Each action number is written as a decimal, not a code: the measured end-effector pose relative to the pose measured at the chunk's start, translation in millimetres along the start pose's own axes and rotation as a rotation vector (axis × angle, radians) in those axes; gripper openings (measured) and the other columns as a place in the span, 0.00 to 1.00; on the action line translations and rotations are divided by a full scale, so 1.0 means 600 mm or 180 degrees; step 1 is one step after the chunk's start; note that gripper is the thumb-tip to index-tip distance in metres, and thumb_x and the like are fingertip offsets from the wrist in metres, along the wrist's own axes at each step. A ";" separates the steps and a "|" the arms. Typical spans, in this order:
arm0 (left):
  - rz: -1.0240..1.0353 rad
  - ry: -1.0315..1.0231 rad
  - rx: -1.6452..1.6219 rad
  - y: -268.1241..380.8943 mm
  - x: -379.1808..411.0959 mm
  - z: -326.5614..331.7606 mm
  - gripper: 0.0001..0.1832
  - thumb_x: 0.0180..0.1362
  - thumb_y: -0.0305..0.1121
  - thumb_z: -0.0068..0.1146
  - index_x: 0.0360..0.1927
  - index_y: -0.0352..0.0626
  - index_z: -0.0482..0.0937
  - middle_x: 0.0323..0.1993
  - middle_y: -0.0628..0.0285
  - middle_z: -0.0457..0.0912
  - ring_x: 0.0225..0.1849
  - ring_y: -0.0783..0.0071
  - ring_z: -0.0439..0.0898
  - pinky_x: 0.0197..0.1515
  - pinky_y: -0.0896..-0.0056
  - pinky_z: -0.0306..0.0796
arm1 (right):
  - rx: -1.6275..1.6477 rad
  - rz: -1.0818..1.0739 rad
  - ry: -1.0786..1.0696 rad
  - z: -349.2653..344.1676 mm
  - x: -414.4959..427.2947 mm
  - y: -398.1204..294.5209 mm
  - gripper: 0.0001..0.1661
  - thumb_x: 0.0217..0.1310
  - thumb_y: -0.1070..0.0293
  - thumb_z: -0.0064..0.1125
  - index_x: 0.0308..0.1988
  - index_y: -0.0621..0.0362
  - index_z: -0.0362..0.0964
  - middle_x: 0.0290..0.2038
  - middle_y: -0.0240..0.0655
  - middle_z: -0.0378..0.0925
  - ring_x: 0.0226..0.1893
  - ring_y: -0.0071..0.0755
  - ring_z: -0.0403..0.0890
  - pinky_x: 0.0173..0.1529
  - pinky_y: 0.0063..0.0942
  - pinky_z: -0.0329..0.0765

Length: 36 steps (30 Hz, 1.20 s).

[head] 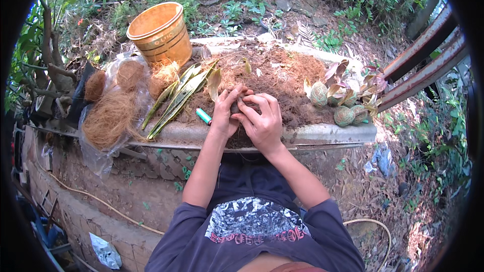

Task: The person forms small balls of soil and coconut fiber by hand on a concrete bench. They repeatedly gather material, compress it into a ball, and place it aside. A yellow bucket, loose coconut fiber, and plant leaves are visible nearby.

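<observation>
My left hand [226,111] and my right hand [261,117] meet above the near edge of the worktop, fingers curled around a small dark clump [235,108], perhaps soil or fibre, mostly hidden by the fingers. A leaf cutting [214,83] with a pale, dry look rises just behind my left hand. Left of that hand lies a spool of green thread [204,116], beside long green leaves [181,98]. Loose brown coir and soil [280,79] spread behind both hands. To the right sit several thread-wrapped balls [318,94], some with purplish leaves [336,70].
An orange plastic bucket [162,37] stands at the back left. Coconut fibre [109,119] lies on a clear plastic bag [96,158] at the left. Rusty metal beams [423,68] slant in from the right. A hose [102,200] runs along the ground below.
</observation>
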<state>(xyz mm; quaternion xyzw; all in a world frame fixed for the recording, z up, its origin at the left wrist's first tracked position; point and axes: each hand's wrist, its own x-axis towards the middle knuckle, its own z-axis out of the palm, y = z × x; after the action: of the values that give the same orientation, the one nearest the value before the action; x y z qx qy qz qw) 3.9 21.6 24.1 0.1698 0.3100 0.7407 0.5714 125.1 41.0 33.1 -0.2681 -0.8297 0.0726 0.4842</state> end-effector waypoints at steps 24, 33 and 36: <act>0.0459 0.0162 0.0580 0.059 -0.001 -0.054 0.11 0.56 0.26 0.59 0.42 0.45 0.71 0.31 0.64 0.76 0.32 0.73 0.78 0.28 0.73 0.71 | -0.1545 0.0340 -0.2056 0.042 -0.032 0.026 0.26 0.55 0.72 0.50 0.53 0.76 0.66 0.56 0.60 0.68 0.60 0.50 0.69 0.63 0.35 0.65; 0.0240 0.0351 0.0311 0.044 -0.002 -0.042 0.11 0.55 0.25 0.61 0.37 0.46 0.70 0.27 0.62 0.77 0.28 0.75 0.78 0.25 0.75 0.73 | -0.0994 0.0046 -0.1673 0.052 -0.058 0.013 0.21 0.51 0.76 0.48 0.46 0.75 0.68 0.48 0.52 0.72 0.48 0.45 0.74 0.58 0.34 0.71; 0.0228 0.0419 0.0311 0.039 0.002 -0.044 0.11 0.54 0.25 0.62 0.36 0.46 0.70 0.26 0.62 0.77 0.27 0.74 0.78 0.25 0.75 0.73 | -0.0788 0.0217 -0.1990 0.037 -0.053 0.004 0.21 0.51 0.76 0.48 0.46 0.74 0.69 0.46 0.50 0.72 0.48 0.44 0.74 0.55 0.33 0.72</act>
<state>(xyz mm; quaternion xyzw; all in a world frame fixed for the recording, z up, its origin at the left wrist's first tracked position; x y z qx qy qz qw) -29.7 11.9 19.6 0.1594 0.3764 0.7542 0.5139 119.7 29.5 -3.5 -0.3172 -0.9311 0.0662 0.1673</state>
